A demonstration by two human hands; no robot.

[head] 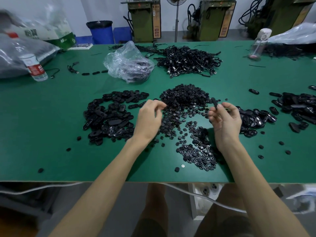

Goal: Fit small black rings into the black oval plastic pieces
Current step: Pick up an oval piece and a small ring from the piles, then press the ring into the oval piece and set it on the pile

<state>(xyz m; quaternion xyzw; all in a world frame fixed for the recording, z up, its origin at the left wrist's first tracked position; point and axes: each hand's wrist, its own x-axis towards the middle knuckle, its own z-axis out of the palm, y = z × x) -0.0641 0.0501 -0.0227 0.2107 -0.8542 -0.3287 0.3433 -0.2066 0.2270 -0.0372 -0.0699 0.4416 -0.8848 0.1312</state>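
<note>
**Risk: a fumbled pinch**

Right hand (225,120) pinches an oval (214,103) above the ring pile (184,100) in the middle of the bench (51,134). Left hand (150,117) has its fingertips bunched at the pile's left side; whether they hold a ring, I cannot tell. A loose pinch could drop one among look-alikes.

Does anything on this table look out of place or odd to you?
One small thing: a pale round bit with a cross mark shows on the green table near its front edge, the only non-black piece among the parts. It may be a screw head; too small to tell.
</note>
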